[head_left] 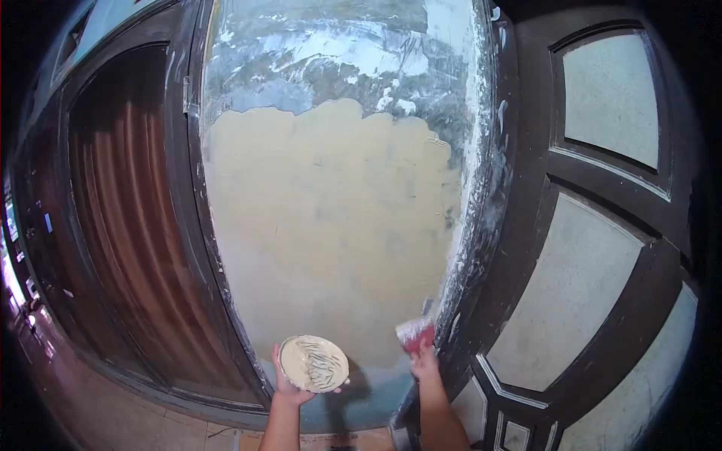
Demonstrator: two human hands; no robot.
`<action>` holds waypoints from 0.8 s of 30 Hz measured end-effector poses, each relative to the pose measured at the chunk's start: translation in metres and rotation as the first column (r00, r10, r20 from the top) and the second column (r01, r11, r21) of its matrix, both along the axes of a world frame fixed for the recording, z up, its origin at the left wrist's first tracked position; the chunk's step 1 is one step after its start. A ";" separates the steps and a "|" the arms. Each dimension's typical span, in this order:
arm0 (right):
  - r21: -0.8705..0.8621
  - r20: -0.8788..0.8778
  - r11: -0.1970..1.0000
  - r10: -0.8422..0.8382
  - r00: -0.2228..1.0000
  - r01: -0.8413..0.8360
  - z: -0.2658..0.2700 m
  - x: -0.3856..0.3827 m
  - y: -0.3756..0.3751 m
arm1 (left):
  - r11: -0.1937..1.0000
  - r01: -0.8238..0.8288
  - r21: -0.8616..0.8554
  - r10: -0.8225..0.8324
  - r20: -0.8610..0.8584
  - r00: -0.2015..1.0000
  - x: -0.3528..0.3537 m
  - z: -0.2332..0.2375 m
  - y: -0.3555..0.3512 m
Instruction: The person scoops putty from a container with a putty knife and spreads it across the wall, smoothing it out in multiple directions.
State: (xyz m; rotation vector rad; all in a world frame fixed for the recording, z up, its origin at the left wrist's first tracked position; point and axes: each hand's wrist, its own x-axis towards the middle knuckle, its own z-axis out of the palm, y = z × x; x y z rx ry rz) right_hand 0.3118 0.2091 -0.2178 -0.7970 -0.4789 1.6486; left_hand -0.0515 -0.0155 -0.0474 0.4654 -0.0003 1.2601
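Note:
My left hand [289, 391] is wrapped round the rim and underside of a shallow round bowl [346, 370], tilted toward me. Cream-coloured putty [316, 362] with ridged marks covers its inside. In my right hand [425, 364] is a putty knife [414, 334] with a red base and a whitish, smeared blade, close to the lower right of the wall. Before me, a wide coat of beige putty [331, 203] spreads over the wall panel, its top edge scalloped. Above it the bare grey surface [331, 68] shows white streaks.
On the left stands a dark-framed door [180, 150] with a reddish-brown curtain [124, 203] behind its panel. Dark wooden panelling with pale insets [579, 278] angles in on the right. A tiled floor [169, 428] lies below.

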 end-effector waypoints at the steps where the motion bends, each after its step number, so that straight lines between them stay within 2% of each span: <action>1: 0.004 0.002 1.000 0.003 1.000 -0.003 0.012 -0.009 -0.014 | 1.000 -0.003 0.004 0.003 0.002 1.000 -0.005 -0.004 0.000; 3: 0.093 -0.051 0.981 -0.167 0.985 0.171 0.040 -0.026 -0.050 | 0.998 -0.061 0.017 0.062 -0.062 0.996 -0.016 -0.014 0.000; 4: 0.128 0.013 0.990 -0.062 0.998 0.060 0.069 -0.018 -0.051 | 0.998 -0.053 -0.025 0.053 0.009 0.999 -0.015 -0.009 -0.003; 5: 0.369 -0.039 0.916 -0.157 0.987 0.160 0.098 -0.035 -0.040 | 0.998 -0.052 -0.033 0.052 0.005 0.999 -0.014 -0.008 -0.003; 6: 0.321 -0.010 0.938 -0.133 0.991 0.129 0.131 -0.035 -0.034 | 0.999 -0.043 -0.002 0.043 -0.029 0.999 -0.013 -0.007 -0.001; 7: 0.268 -0.063 0.961 -0.048 0.997 0.063 0.171 -0.032 -0.044 | 0.999 -0.033 0.035 0.035 -0.060 0.998 -0.010 -0.005 0.001; 9: 0.288 -0.063 0.956 -0.029 0.998 0.046 0.182 -0.032 -0.023 | 0.994 0.048 0.097 -0.041 -0.072 0.997 -0.002 0.001 0.002; 11: 0.244 -0.071 0.965 -0.077 0.994 0.092 0.133 -0.030 -0.012 | 0.994 0.076 0.084 -0.074 -0.033 0.997 0.004 0.008 -0.003; 12: 0.257 -0.020 0.952 -0.169 0.985 0.168 0.079 -0.029 0.006 | 0.993 0.077 0.088 -0.074 -0.031 0.997 0.003 0.006 -0.004; 13: 0.039 -0.023 0.999 -0.015 1.000 0.016 0.035 -0.007 0.001 | 0.994 0.082 0.069 -0.084 0.030 0.996 0.000 0.000 -0.005; 14: 0.009 0.024 0.993 -0.114 0.993 0.114 0.014 -0.015 -0.021 | 0.995 0.088 0.052 -0.092 0.094 0.991 -0.003 -0.003 -0.006; 15: -0.097 -0.003 0.991 -0.087 0.996 0.087 0.008 -0.012 -0.036 | 0.997 0.069 0.038 -0.072 0.056 0.996 -0.007 0.000 -0.011; 17: 0.087 0.032 0.992 -0.097 0.995 0.094 0.013 -0.012 -0.032 | 0.994 0.105 0.039 -0.110 0.149 0.983 -0.010 0.008 -0.018; 18: 0.117 0.029 0.990 -0.087 0.996 0.083 0.045 -0.014 -0.037 | 0.994 0.105 0.035 -0.109 0.148 0.983 -0.009 0.006 -0.017; 19: 0.146 0.024 0.986 -0.080 0.997 0.075 0.107 -0.021 -0.050 | 0.998 0.057 0.035 -0.061 0.095 0.994 -0.008 0.004 -0.014; 21: 0.334 -0.003 0.942 -0.039 0.999 0.037 0.182 -0.029 -0.057 | 0.999 0.014 0.038 -0.016 0.042 0.999 -0.006 -0.003 -0.007; 23: 0.278 -0.041 0.957 -0.073 0.996 0.082 0.189 -0.028 -0.037 | 1.000 -0.027 0.010 0.028 -0.044 0.999 -0.003 -0.011 -0.001; 24: 0.220 -0.077 0.968 -0.106 0.991 0.121 0.186 -0.028 -0.023 | 1.000 0.001 -0.004 -0.001 0.022 1.000 0.000 -0.007 -0.004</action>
